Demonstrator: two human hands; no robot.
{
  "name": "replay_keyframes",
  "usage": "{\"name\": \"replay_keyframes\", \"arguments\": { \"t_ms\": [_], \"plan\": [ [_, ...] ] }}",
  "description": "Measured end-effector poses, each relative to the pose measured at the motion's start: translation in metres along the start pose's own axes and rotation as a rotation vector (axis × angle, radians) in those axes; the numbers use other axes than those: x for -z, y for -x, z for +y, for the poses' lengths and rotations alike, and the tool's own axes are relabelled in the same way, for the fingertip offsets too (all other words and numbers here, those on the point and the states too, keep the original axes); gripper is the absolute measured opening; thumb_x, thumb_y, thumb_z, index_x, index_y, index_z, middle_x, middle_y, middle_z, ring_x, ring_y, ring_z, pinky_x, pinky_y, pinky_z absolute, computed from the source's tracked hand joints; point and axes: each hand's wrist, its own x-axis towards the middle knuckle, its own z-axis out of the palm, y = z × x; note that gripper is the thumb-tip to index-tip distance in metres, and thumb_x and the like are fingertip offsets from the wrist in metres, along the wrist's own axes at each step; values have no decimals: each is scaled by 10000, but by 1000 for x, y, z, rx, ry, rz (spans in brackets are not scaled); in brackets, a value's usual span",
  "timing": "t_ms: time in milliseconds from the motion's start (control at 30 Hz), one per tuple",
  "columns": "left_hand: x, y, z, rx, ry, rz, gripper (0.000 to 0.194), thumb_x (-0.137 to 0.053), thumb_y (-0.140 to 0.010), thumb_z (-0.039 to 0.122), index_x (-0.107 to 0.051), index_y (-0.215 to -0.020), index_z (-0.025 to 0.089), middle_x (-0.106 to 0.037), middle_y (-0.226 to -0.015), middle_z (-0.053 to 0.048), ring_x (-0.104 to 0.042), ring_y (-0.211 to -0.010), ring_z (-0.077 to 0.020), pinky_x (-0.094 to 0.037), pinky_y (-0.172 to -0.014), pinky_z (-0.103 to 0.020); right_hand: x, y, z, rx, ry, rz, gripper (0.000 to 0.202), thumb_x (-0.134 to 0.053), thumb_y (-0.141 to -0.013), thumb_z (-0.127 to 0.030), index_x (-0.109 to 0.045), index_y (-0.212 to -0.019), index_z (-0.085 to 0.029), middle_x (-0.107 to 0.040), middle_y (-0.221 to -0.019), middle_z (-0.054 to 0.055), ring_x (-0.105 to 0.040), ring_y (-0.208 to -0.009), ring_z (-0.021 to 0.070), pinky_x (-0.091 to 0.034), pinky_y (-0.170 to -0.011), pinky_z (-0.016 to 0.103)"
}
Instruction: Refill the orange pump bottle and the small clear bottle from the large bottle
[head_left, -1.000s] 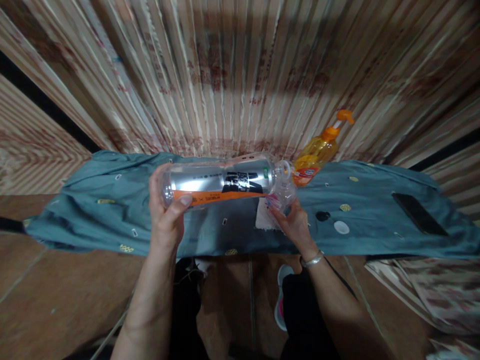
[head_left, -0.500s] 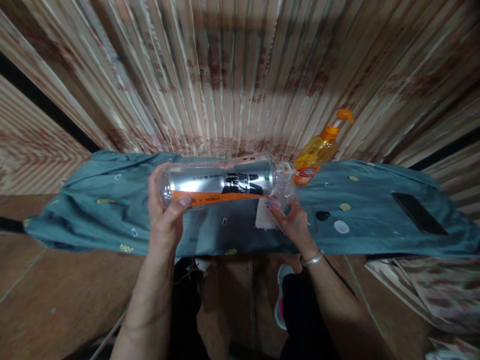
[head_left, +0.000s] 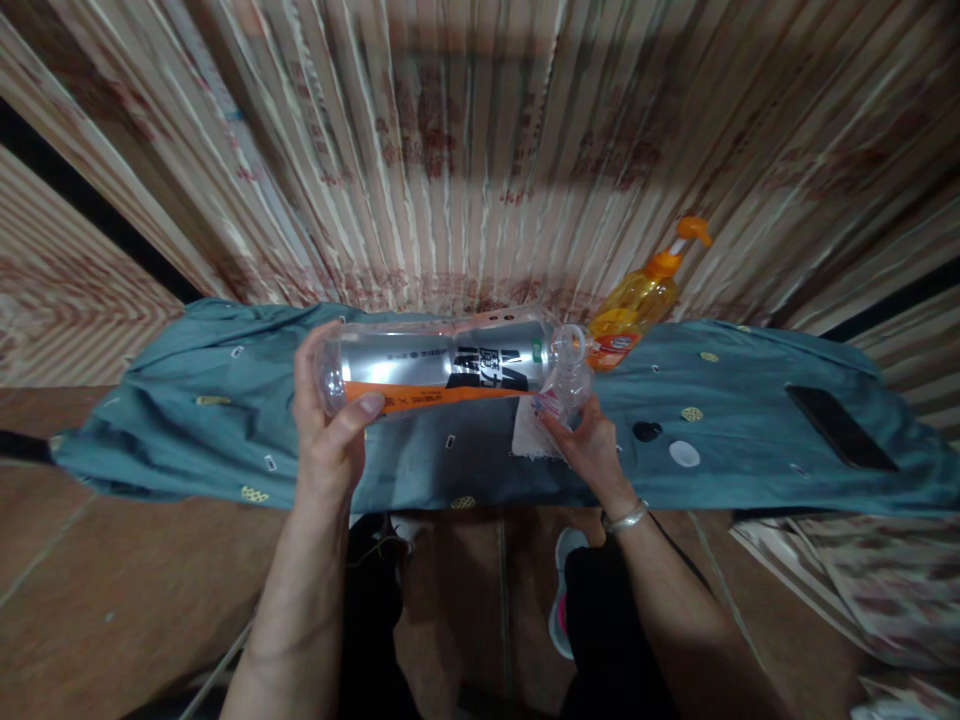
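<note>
My left hand [head_left: 330,410] is wrapped round the base of a clear plastic bottle [head_left: 420,365] with a silver, black and orange label. The bottle lies on its side in the air above the cloth, its open neck pointing right. My right hand [head_left: 589,440] is closed on a second clear plastic bottle [head_left: 574,388] with a pinkish label, just under that neck. The two bottles overlap there, and I cannot tell whether the mouths touch. Any liquid passing between them cannot be made out. Behind the right hand lies a whitish cloth or paper piece [head_left: 531,437].
A pump bottle of yellow liquid [head_left: 634,300] with an orange top stands behind the right hand. On the teal cloth [head_left: 420,470] lie a black round piece [head_left: 646,431], a white disc [head_left: 684,453] and a dark phone [head_left: 840,427]. A striped curtain [head_left: 465,150] hangs behind.
</note>
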Motion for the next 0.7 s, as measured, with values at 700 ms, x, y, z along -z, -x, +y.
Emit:
{"name": "replay_keyframes", "arguments": {
  "t_ms": [700],
  "plan": [
    [1,-3,1,12,12,45,787,-1001,-577,611,-774,-1283,348,-693,-1321,-26,-616,-1242,-297,-517,-1127,-461,1,1,-3,18,38,-16,518,-731,-875,-584,-620,-1189,-187,-815,-992,167,-810,-930,364,-608,-803,437]
  ]
}}
